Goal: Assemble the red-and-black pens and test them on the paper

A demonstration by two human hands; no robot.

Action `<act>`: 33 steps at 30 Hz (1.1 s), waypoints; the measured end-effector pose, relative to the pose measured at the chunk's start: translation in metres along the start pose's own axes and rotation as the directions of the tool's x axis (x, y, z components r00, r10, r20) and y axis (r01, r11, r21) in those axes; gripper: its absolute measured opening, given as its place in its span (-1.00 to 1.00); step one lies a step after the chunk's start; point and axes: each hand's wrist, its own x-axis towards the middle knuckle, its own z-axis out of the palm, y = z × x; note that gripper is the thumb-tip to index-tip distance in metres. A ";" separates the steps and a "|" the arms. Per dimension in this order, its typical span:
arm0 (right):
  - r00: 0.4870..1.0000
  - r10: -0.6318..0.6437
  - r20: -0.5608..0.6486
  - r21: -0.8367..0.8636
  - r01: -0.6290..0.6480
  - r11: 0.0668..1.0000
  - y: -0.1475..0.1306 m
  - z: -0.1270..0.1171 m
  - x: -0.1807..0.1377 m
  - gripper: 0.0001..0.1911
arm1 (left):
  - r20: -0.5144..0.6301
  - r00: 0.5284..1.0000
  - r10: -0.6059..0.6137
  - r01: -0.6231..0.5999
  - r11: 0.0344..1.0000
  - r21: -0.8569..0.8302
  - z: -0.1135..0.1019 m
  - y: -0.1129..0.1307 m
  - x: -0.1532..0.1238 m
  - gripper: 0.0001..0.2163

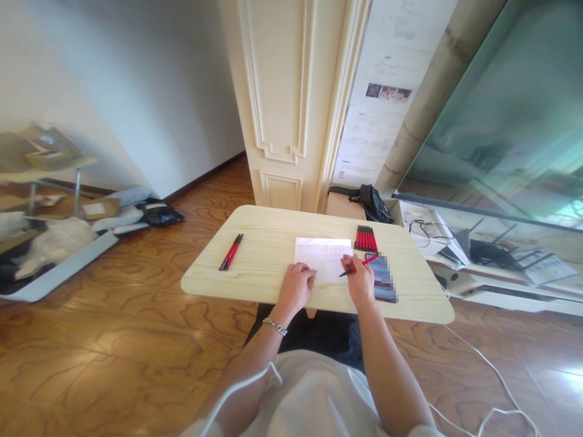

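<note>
My right hand [361, 280] is closed around a red and black pen [370, 259], whose dark tip points left, just over the right side of a white sheet of paper [325, 258]. Faint print or writing shows near the top of the sheet. On the paper's lower left lies my left hand [298, 282], its fingers loosely bent and apart. Two red and black pens [231, 252] lie side by side at the table's left. A row of several more such pens [365, 238] is at the back right. Beside my right hand is a dark flat object [385, 279], partly blurred, perhaps a phone.
The pale wooden table [259, 243] has rounded corners. Behind it stand a cream panel [277, 79] and a black bag [376, 203]. A low white cabinet [492, 291] with cables and papers is to the right. Boxes and bags [100, 209] lie on the left floor.
</note>
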 end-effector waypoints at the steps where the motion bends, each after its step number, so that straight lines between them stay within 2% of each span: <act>1: 0.999 0.030 0.033 0.079 -0.033 0.996 -0.003 0.001 0.001 -0.78 | 0.005 1.000 0.001 -0.001 1.000 -0.001 0.000 0.000 0.000 -0.80; 7: 0.952 0.194 0.235 0.362 -0.271 0.892 -0.015 -0.001 0.005 -0.69 | 0.021 1.000 0.010 -0.010 1.000 -0.007 -0.003 -0.003 0.001 -0.83; 11: 0.903 0.291 0.318 0.391 -0.404 0.827 -0.015 -0.008 0.010 -0.43 | 0.027 1.000 -0.002 0.002 1.000 -0.008 -0.003 -0.004 0.001 -0.85; 15: 0.889 0.324 0.322 0.400 -0.438 0.805 -0.011 -0.011 0.013 -0.48 | 0.032 0.999 -0.006 0.006 1.000 -0.009 -0.004 -0.003 0.001 -0.85; 18: 0.906 0.295 0.302 0.396 -0.401 0.826 -0.011 -0.008 0.013 -0.55 | 0.028 1.000 -0.011 0.011 1.000 -0.016 -0.004 -0.002 0.001 -0.85; 23: 0.974 0.132 0.183 0.321 -0.186 0.929 -0.022 0.003 0.011 -0.63 | -0.028 0.999 -0.018 0.016 0.997 -0.081 -0.012 0.004 0.002 -0.85; 26: 0.993 0.041 0.108 0.268 -0.069 0.961 -0.030 0.010 0.007 -0.70 | -0.087 0.995 -0.053 0.034 0.979 -0.200 -0.017 0.015 -0.001 -0.84; 27: 0.995 0.021 0.095 0.272 -0.046 0.961 -0.031 0.012 0.005 -0.73 | -0.081 0.994 -0.080 0.056 0.962 -0.268 -0.018 0.019 -0.002 -0.83; 29: 0.996 0.007 0.092 0.298 -0.034 0.954 -0.031 0.017 -0.003 -0.79 | 0.001 0.989 -0.150 0.135 0.883 -0.449 -0.015 0.029 -0.005 -0.79; 31: 0.993 0.019 0.112 0.319 -0.055 0.946 -0.026 0.021 -0.014 -0.82 | 0.116 0.969 -0.220 0.242 0.723 -0.647 -0.008 0.039 -0.006 -0.68; 33: 0.989 0.047 0.142 0.326 -0.092 0.941 -0.018 0.024 -0.028 -0.82 | 0.168 0.940 -0.296 0.308 0.526 -0.793 -0.001 0.045 -0.004 -0.63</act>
